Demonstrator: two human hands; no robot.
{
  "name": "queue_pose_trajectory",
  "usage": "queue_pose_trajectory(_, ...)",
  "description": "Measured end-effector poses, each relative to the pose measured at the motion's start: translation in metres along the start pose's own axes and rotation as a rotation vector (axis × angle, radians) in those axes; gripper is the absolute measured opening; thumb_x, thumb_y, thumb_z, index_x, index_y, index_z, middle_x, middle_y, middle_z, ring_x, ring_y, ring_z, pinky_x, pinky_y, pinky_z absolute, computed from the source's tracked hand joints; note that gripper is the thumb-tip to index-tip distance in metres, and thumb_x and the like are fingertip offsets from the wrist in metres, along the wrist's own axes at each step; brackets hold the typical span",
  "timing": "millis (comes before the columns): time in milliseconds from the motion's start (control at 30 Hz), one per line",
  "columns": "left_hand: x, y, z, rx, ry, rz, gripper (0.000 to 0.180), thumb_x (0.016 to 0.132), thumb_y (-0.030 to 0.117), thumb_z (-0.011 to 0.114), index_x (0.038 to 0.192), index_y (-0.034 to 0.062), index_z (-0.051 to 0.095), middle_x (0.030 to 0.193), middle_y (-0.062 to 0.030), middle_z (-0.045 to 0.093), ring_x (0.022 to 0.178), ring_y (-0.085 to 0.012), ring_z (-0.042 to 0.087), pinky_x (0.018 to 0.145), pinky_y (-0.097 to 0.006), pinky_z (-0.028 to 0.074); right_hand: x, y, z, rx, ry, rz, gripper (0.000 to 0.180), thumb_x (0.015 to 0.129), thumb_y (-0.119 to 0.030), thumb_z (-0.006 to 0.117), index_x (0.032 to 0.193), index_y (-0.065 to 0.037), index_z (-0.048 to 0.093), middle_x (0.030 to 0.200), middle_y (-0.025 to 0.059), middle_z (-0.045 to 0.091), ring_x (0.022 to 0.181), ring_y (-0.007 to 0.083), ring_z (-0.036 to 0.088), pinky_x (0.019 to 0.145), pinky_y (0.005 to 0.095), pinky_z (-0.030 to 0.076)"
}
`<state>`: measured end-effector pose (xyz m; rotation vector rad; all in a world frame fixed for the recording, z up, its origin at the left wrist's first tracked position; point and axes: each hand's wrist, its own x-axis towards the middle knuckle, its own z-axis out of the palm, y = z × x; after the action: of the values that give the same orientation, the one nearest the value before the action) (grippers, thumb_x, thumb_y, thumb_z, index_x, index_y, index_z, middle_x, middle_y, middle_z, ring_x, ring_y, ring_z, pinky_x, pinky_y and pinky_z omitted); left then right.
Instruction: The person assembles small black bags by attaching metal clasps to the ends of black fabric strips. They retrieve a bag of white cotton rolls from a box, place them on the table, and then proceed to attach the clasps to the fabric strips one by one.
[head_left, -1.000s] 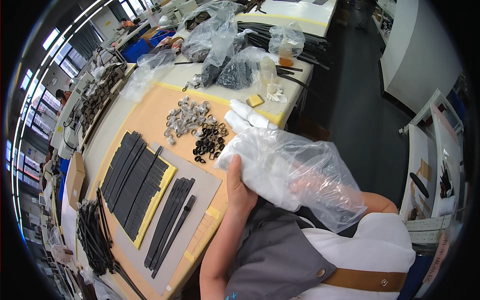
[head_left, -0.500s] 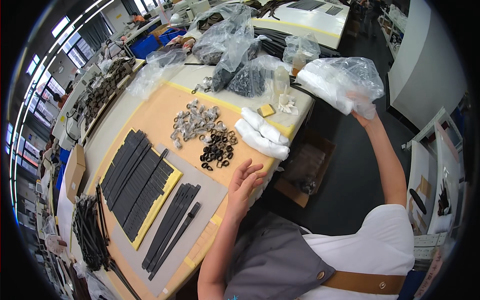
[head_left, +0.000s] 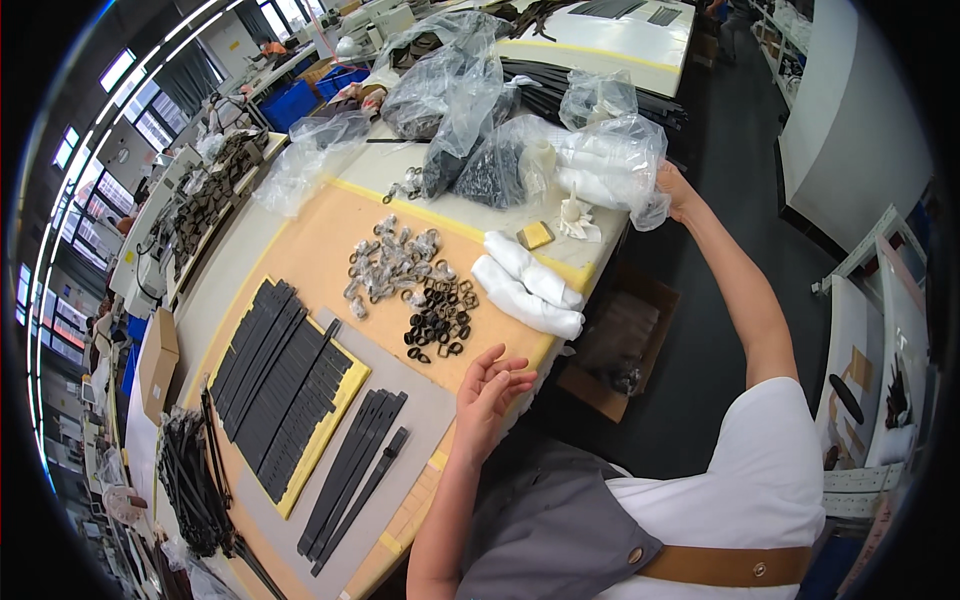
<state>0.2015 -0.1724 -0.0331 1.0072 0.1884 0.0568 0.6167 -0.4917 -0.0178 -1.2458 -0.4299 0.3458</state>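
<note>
Looking down from head height, the view shows a person in a white shirt and grey apron at a long bench (head_left: 300,250) topped with a tan mat. Their right hand (head_left: 678,190) is stretched far forward, fingers closed on the edge of a clear plastic bag (head_left: 610,165) holding white items, which rests at the far right edge of the bench among other bags. Their left hand (head_left: 490,395) hovers at the near edge of the bench, palm turned up, fingers loosely spread and holding nothing. Just beyond that hand lies a pile of small black rings (head_left: 440,320), and touching it on the far side is a pile of silver metal buckles (head_left: 385,262). To the right of the rings, two white rolled bundles (head_left: 525,285) lie side by side near the bench edge, with a small yellow block (head_left: 535,235) just past them. To the left, rows of flat black straps (head_left: 275,380) lie on a yellow board (head_left: 335,420), and more long black strips (head_left: 355,470) rest on a grey sheet beside it. Several clear bags of dark parts (head_left: 450,100) crowd the far end. A cardboard box (head_left: 620,345) sits on the dark floor below the bench edge.
</note>
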Motion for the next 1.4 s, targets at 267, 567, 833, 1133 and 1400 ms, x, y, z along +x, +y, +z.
queue_pose_trajectory(267,0.004,0.001,0.002,-0.028,-0.028,-0.016,0.049,0.106,0.010,0.058,0.151,-0.0039,0.043,0.132,-0.0217,0.066,0.116,-0.0309,0.071,0.100,-0.041,0.058,0.036,0.021,-0.019,-0.346,0.021,0.032,0.049,0.093,-0.016,0.073,0.140,-0.008,0.065,0.126,0.0092,0.073,0.114,0.0203,0.071,0.097,0.0365,0.057)
queue_pose_trajectory(567,0.000,0.002,-0.001,-0.027,-0.024,-0.007,0.048,0.106,0.010,0.058,0.150,-0.0039,0.045,0.133,-0.0214,0.066,0.115,-0.0305,0.071,0.100,-0.041,0.057,0.042,-0.082,0.012,-1.041,0.376,-0.364,0.046,0.089,-0.018,0.072,0.131,-0.001,0.067,0.116,0.0143,0.076,0.116,0.0253,0.070,0.102,0.0371,0.053)
queue_pose_trajectory(833,-0.001,0.003,-0.005,-0.018,-0.028,-0.009,0.046,0.108,0.007,0.054,0.151,-0.0043,0.043,0.132,-0.0220,0.064,0.118,-0.0316,0.070,0.101,-0.040,0.057,0.089,-0.093,0.175,-1.879,-0.370,0.167,0.048,0.078,-0.034,0.076,0.118,-0.007,0.074,0.113,0.0176,0.077,0.098,0.0306,0.075,0.084,0.0422,0.060)
queue_pose_trajectory(1133,0.000,0.002,-0.006,-0.027,-0.037,-0.024,0.047,0.107,0.010,0.058,0.150,-0.0036,0.045,0.133,-0.0211,0.066,0.117,-0.0306,0.070,0.103,-0.041,0.056,0.129,-0.005,0.190,-1.878,-0.235,0.110,0.074,0.079,-0.038,0.077,0.136,0.007,0.059,0.121,0.0191,0.075,0.108,0.0357,0.075,0.091,0.0473,0.059)
queue_pose_trajectory(1400,0.000,0.003,-0.005,-0.023,-0.025,-0.055,0.047,0.107,0.009,0.057,0.150,-0.0031,0.045,0.133,-0.0212,0.065,0.118,-0.0318,0.070,0.103,-0.042,0.057,0.145,0.012,0.197,-1.868,-0.122,0.173,0.090,0.081,-0.044,0.080,0.142,0.010,0.043,0.125,0.0213,0.074,0.112,0.0351,0.074,0.094,0.0476,0.058)
